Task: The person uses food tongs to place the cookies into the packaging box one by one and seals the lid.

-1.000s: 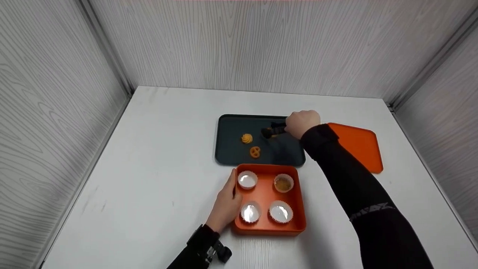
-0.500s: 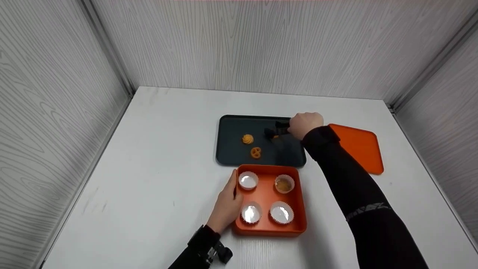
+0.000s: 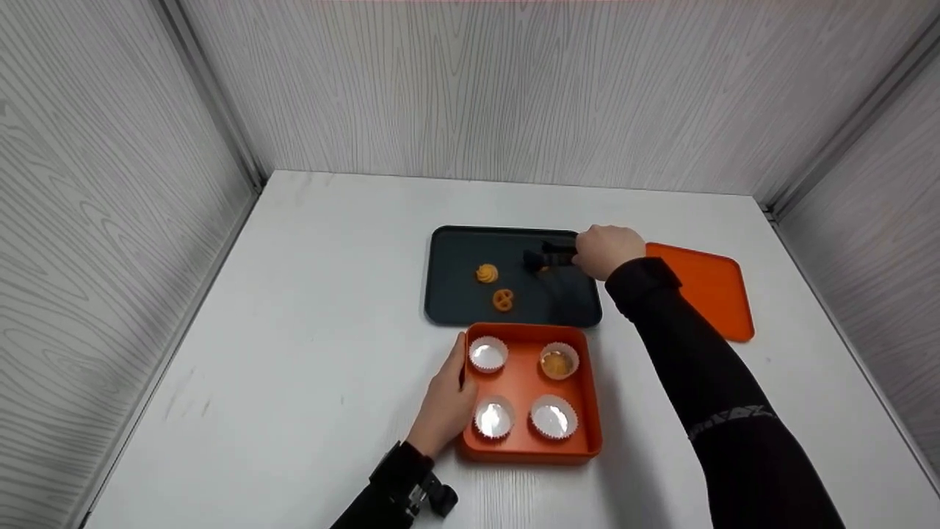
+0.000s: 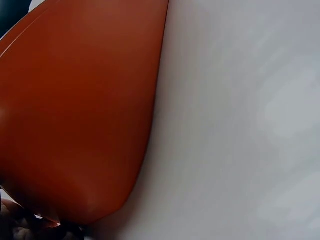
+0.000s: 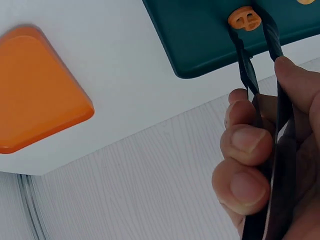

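Note:
My left hand (image 3: 446,400) grips the left wall of a square orange box (image 3: 520,382). Inside the box stand several white paper baking cups; the far right cup (image 3: 559,361) holds something golden brown. Over the dark green tray (image 3: 455,312), my right hand (image 3: 609,252) holds black tongs (image 3: 547,258). In the right wrist view, the tong tips stand on either side of a pretzel-shaped cookie (image 5: 245,18), close to it; whether both tips touch it I cannot tell. A swirl cookie (image 3: 486,273) and another pretzel-shaped cookie (image 3: 503,300) lie on the tray.
A flat orange tray (image 3: 709,286) lies to the right, partly behind my right forearm. The white table (image 3: 308,308) is bounded by pale wood-grain panels at the back and both sides. The box stands against the green tray's near edge.
My right hand and the tongs have shifted a little to the right and slightly nearer over the green tray. The left hand and the box stay in place.

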Available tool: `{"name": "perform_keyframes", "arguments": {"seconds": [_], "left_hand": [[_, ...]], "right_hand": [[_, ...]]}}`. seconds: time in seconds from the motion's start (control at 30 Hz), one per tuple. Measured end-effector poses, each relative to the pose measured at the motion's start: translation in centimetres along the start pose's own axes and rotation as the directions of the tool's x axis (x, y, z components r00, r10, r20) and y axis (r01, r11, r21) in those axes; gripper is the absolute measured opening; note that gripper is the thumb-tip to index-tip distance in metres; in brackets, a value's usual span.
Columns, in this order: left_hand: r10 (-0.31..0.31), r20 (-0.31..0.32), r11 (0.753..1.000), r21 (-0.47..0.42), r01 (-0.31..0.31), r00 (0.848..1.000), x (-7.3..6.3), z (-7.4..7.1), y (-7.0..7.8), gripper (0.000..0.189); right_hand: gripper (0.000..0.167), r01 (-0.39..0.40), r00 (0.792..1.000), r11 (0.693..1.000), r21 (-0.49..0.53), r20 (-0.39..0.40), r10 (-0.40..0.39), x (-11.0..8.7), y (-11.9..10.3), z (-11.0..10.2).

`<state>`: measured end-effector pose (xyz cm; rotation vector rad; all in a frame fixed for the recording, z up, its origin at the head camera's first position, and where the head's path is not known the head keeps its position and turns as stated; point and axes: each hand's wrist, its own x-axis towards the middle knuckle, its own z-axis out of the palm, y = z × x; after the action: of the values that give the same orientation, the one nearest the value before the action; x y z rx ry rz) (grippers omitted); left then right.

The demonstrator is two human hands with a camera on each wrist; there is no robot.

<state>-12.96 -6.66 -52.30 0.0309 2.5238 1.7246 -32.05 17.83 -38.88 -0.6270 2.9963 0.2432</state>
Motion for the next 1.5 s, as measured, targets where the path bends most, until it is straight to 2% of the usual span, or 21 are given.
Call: {"name": "perform_keyframes", "arguments": {"seconds": [0.3, 0.53, 0.8, 0.93, 1.1, 1.3, 1.5], "left_hand": [[0.007, 0.003, 1.0, -0.004, -0.007, 1.0, -0.1, -0.1, -0.1, 0.065], [-0.016, 0.001, 1.0, -0.012, 0.016, 1.0, 0.0, -0.1, -0.2, 0.065], [-0.016, -0.006, 1.0, -0.004, 0.016, 1.0, 0.2, -0.3, -0.3, 0.065], [-0.013, -0.01, 1.0, -0.005, 0.013, 1.0, 0.3, -0.4, -0.4, 0.064], [0.003, -0.017, 1.0, -0.002, -0.003, 1.0, 0.3, -0.4, -0.5, 0.064], [0.013, -0.015, 1.0, 0.007, -0.013, 1.0, 0.5, -0.3, -0.6, 0.063], [0.007, -0.013, 1.0, 0.0, -0.007, 1.0, 0.6, -0.3, -0.5, 0.063]], "right_hand": [[0.03, 0.005, 0.999, 1.0, 0.02, -0.054, -0.004, -1.7, 0.8, 0.8], [0.035, -0.01, 0.998, 0.998, 0.068, -0.056, 0.014, -3.0, 1.6, 2.1], [0.029, -0.027, 0.996, 0.991, 0.128, -0.079, 0.037, -4.2, 2.5, 2.6], [0.029, 0.02, 0.991, 0.991, 0.129, -0.134, -0.002, -5.1, 2.6, 2.5], [0.029, 0.096, 0.968, 0.991, 0.091, -0.242, -0.072, -6.1, 2.7, 2.5], [0.024, 0.152, 0.937, 0.986, 0.065, -0.328, -0.123, -7.5, 2.3, 2.6], [0.021, 0.218, 0.892, 0.976, 0.021, -0.41, -0.191, -9.3, 1.4, 2.3]]}}
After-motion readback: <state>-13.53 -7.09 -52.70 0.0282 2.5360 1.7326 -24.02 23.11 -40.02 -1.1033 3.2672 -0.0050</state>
